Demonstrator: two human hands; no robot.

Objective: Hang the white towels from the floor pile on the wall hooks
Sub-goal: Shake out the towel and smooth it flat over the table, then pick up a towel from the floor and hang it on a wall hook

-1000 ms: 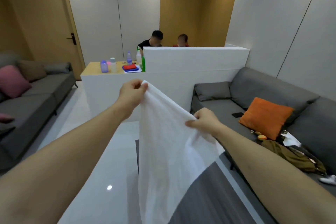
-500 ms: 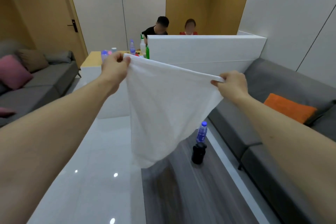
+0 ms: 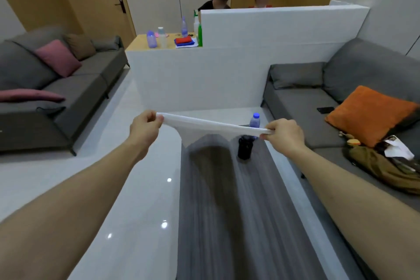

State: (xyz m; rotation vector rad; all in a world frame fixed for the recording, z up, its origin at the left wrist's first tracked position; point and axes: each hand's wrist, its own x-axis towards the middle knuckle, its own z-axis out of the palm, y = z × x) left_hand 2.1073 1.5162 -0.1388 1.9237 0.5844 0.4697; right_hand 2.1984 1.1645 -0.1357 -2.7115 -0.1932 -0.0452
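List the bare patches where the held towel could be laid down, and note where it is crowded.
Free: glossy white floor between left sofa and grey rug; the rug's near stretch. Crowded: rug's far end by two bottles; right sofa beside the orange cushion.

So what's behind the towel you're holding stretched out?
Behind the white towel, pinched between left hand and right hand, stand a clear water bottle and a black container. The towel hides the bottle's base and the container's top.
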